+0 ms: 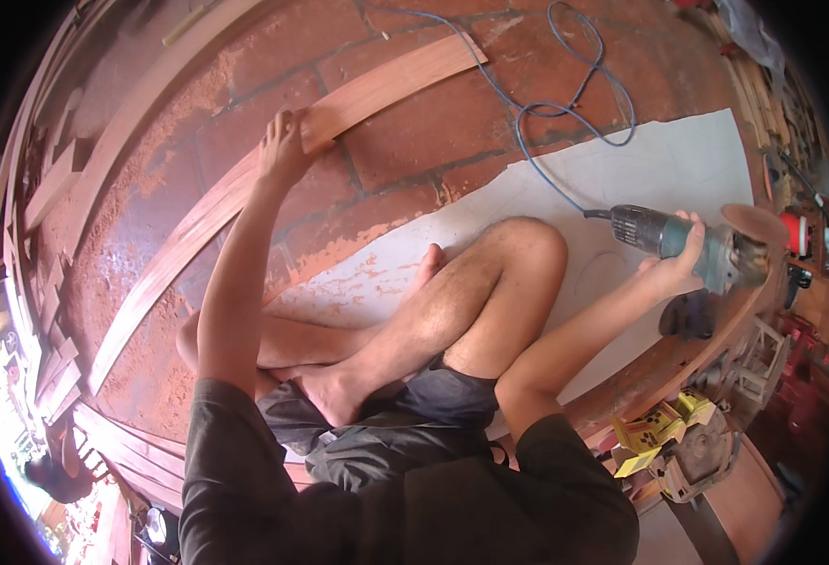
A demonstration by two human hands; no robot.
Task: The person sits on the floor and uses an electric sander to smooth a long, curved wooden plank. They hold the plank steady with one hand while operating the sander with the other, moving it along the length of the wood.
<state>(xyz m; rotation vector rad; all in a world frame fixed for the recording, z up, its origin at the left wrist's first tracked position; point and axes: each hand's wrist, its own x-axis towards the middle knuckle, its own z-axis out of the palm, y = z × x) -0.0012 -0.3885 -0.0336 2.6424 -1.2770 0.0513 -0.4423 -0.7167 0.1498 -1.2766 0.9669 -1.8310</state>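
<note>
My left hand [284, 146] is closed over the middle of a long, thin wooden board [391, 89], fingers curled across its edge. The reddish-brown strip runs over the floor from the far middle to the near left; whether it is one piece or two overlapping under my hand, I cannot tell. Out to the right, my right hand [680, 261] is wrapped round the body of a teal and black angle grinder [636, 229]. A round, tan disc [754, 222] shows at the tool's far right end. A blue cord [548, 174] leaves its rear.
My crossed legs [471, 301] rest partly over a white sheet [659, 160] on the brick-red tiled floor. More boards [151, 118] and offcuts lie at the left, among sawdust. Yellow boxes [664, 424] stand at the near right. The cord loops across the far floor.
</note>
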